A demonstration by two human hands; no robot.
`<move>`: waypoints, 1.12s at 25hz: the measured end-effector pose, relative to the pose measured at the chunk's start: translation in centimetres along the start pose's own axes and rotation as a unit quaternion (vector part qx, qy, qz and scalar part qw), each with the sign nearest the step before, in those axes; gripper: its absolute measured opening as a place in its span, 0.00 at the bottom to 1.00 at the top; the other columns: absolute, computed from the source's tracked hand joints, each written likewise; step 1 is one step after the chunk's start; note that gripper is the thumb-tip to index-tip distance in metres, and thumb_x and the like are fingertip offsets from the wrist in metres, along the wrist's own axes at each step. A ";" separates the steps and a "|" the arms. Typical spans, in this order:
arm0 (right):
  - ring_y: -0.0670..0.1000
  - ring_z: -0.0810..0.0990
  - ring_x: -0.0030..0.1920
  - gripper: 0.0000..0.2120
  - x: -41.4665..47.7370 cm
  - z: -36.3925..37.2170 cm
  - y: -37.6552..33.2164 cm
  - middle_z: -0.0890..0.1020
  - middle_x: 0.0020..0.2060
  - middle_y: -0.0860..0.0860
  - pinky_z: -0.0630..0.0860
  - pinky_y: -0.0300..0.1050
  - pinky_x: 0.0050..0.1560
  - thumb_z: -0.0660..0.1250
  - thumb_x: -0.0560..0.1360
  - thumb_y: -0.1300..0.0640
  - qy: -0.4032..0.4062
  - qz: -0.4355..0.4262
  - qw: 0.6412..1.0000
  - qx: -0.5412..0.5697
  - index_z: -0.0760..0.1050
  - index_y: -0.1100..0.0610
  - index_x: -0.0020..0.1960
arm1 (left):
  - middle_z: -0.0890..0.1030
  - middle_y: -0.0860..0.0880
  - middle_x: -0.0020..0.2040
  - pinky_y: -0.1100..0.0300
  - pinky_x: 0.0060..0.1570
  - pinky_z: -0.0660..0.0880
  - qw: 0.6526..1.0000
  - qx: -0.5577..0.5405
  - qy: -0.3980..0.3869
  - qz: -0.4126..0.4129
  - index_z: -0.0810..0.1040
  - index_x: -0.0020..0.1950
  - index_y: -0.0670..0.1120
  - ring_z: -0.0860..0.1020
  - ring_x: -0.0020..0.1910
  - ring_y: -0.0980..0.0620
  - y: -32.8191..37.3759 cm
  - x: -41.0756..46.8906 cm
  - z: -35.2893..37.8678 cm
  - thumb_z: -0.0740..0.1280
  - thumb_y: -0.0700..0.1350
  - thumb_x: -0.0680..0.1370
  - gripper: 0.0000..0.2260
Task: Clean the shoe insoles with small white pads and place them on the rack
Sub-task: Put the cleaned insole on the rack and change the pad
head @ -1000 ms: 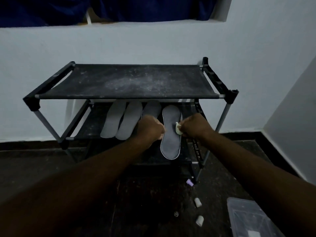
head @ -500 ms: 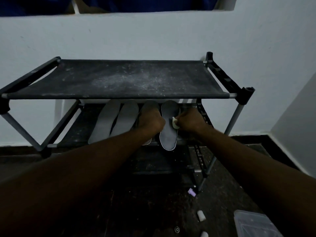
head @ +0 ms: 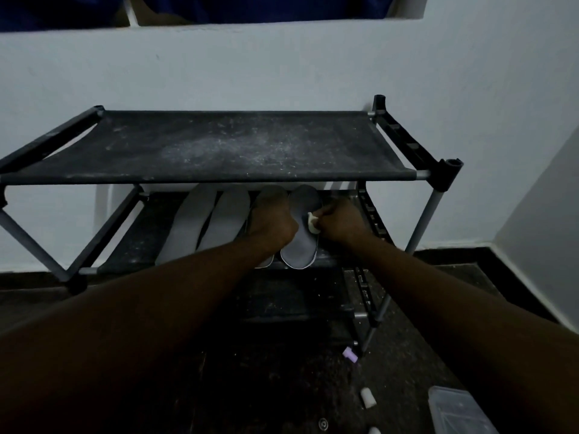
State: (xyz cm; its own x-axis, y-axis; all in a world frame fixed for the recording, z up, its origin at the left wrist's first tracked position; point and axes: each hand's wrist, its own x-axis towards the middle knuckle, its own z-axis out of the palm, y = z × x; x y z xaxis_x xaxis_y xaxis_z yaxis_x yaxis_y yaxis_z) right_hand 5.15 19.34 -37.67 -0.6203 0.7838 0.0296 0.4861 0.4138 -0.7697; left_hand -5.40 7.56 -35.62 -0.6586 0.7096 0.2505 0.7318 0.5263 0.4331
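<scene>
Mostly steady: pad pinched on the dark insole, middle shelf

Right hand (head: 340,222): fingers (head: 326,212) curled, pinching a small white pad (head: 312,223) at their tips. The pad is pressed to the upper face of the dark insole (head: 300,242), about mid-length, toward its right edge. Left hand (head: 272,225) is just beside it, fingers curled into a fist against the insole's left edge. Whether they grip that edge cannot be told; the back of the hand hides it.

Dark insole lies lengthwise on the middle shelf (head: 141,233), toe under the top shelf (head: 219,178), heel just over the front edge. Left hand covers most of a third insole (head: 271,194) alongside it. Two light grey insoles (head: 188,227) lie further left, side by side on the same shelf.

Against a second ago: the dark insole's heel then hung well past the shelf front and now sits farther in. Against half a second ago: hands, pad and insole keep the same arrangement.

Rack (head: 449,173): black fabric shelves on grey tubes with black corner joints; the top shelf is dusted with pale specks. It stands against a white wall (head: 282,67) on a dark floor (head: 282,386).

On the floor near the rack's front right foot:
- a small purple piece (head: 350,354)
- a small white cylinder (head: 367,397)
- the corner of a clear plastic container (head: 457,411)

Blue cloth (head: 250,7) runs along the upper edge of the view.
</scene>
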 end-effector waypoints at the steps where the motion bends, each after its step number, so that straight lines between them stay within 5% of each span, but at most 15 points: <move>1: 0.51 0.85 0.50 0.07 -0.5 -0.2 -0.1 0.87 0.47 0.55 0.78 0.37 0.44 0.74 0.75 0.58 0.009 -0.008 1.000 0.013 0.86 0.61 0.49 | 0.79 0.39 0.58 0.54 0.53 0.71 1.000 -0.003 -0.002 0.001 0.78 0.58 0.37 0.78 0.58 0.40 0.2 -0.3 -0.2 0.67 0.43 0.79 0.11; 4: 0.49 0.85 0.48 0.05 -2.2 -1.0 -0.3 0.88 0.46 0.53 0.72 0.30 0.39 0.75 0.74 0.58 0.035 -0.024 0.998 0.042 0.87 0.58 0.49 | 0.82 0.39 0.50 0.53 0.49 0.74 0.999 -0.049 0.001 0.005 0.81 0.49 0.36 0.81 0.51 0.40 0.6 -1.2 -0.8 0.67 0.38 0.75 0.07; 8: 0.48 0.86 0.45 0.04 -6.6 -2.4 -0.6 0.88 0.42 0.51 0.82 0.43 0.50 0.78 0.73 0.59 0.050 -0.018 0.994 0.096 0.87 0.58 0.47 | 0.83 0.48 0.41 0.60 0.40 0.74 0.987 -0.154 0.034 -0.016 0.83 0.43 0.42 0.80 0.41 0.50 2.2 -5.1 -2.7 0.68 0.34 0.75 0.05; 12: 0.51 0.86 0.40 0.04 -11.9 -4.0 -0.4 0.86 0.37 0.51 0.82 0.45 0.47 0.78 0.72 0.63 0.043 -0.031 0.985 0.162 0.85 0.56 0.43 | 0.85 0.49 0.40 0.56 0.42 0.81 0.970 -0.241 0.035 0.001 0.84 0.47 0.44 0.83 0.40 0.51 3.2 -9.5 -3.5 0.71 0.39 0.76 0.02; 18: 0.41 0.85 0.38 0.05 -18.6 -5.9 2.3 0.87 0.37 0.45 0.78 0.31 0.41 0.77 0.72 0.63 0.047 -0.061 0.983 0.164 0.87 0.54 0.44 | 0.86 0.51 0.38 0.49 0.45 0.85 0.931 -0.356 -0.056 -0.057 0.85 0.49 0.46 0.85 0.38 0.56 5.9 -14.7 -0.9 0.76 0.43 0.76 0.04; 23: 0.40 0.84 0.38 0.09 -22.4 -7.6 8.0 0.85 0.39 0.44 0.77 0.31 0.40 0.76 0.71 0.66 0.071 -0.030 0.987 0.144 0.88 0.53 0.46 | 0.86 0.52 0.36 0.54 0.40 0.84 0.920 -0.362 -0.139 -0.063 0.86 0.44 0.50 0.85 0.37 0.54 9.0 -17.9 2.4 0.76 0.39 0.74 0.06; 28: 0.44 0.84 0.42 0.08 -26.7 -8.7 14.4 0.84 0.41 0.44 0.79 0.39 0.43 0.76 0.71 0.63 0.089 0.035 0.984 0.148 0.87 0.51 0.47 | 0.86 0.50 0.41 0.53 0.44 0.84 0.903 -0.365 -0.218 -0.069 0.86 0.49 0.46 0.86 0.41 0.53 12.1 -21.7 7.3 0.76 0.37 0.74 0.06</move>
State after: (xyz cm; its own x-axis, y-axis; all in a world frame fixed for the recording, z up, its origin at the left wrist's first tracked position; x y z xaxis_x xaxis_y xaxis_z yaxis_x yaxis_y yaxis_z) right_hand 34.11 8.41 -44.00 -0.4605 0.8856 0.0604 0.3079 0.2232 -0.9249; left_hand 19.02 1.91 -42.15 -0.4866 0.8616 -0.1444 0.2333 0.2874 0.9290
